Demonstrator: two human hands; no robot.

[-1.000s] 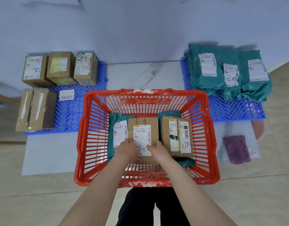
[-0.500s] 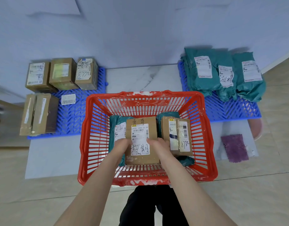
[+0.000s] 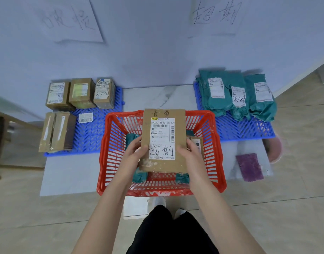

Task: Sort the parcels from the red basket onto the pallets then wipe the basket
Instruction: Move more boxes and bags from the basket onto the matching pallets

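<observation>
A brown cardboard parcel (image 3: 164,142) with a white label and handwritten characters is held up above the red basket (image 3: 111,149). My left hand (image 3: 134,153) grips its left edge and my right hand (image 3: 191,154) grips its right edge. Under it in the basket lie teal bag parcels (image 3: 139,176) and a smaller brown box (image 3: 197,143), mostly hidden. The left blue pallet (image 3: 95,132) carries several brown boxes (image 3: 80,93). The right blue pallet (image 3: 239,129) carries several teal bags (image 3: 236,94).
A purple cloth (image 3: 249,166) lies on the white mat right of the basket, next to a pink basin (image 3: 275,149). Two handwritten paper signs (image 3: 216,15) hang on the wall above the pallets. My feet stand just behind the basket.
Both hands closed on the brown parcel in the basket and lifted it up toward me. The view tilted upward, bringing the wall signs into sight.
</observation>
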